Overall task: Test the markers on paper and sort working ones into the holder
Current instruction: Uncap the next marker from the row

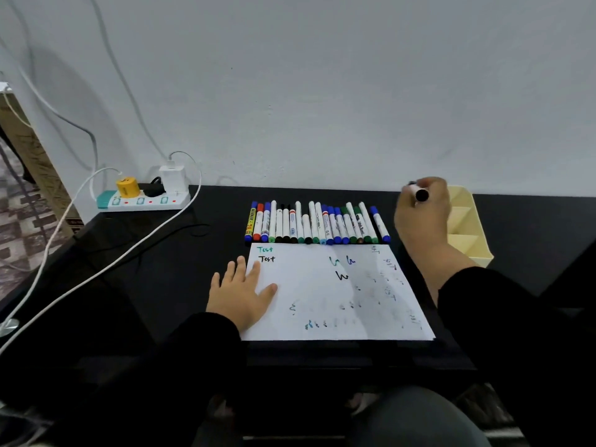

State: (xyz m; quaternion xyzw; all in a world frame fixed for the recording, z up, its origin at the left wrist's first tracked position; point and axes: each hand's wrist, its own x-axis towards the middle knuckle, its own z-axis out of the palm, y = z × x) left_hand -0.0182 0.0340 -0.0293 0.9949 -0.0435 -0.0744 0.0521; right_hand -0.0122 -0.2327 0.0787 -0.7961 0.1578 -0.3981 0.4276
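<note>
The right hand [422,211], at right of centre in the frame, has its fingers curled round a black-capped marker [419,192] and holds it raised beside the cream holder [471,227], which sits at the right edge of the dark desk [193,269]. The step in hand looks like sorting: this marker seems to have passed its test and is on its way into 1 of the holder's compartments, which appear empty from here.

The left hand [240,291] lies flat with fingers spread, pressing the lower left part of the paper [322,295] at the centre of the frame. The paper carries 2 "Test" words at its upper left and scattered scribbles elsewhere.

A row of markers [317,224] lies side by side just above the paper's top edge, waiting.

The next move calls for tipping the marker over the holder's near wall, letting go, then reaching back to the row.
</note>
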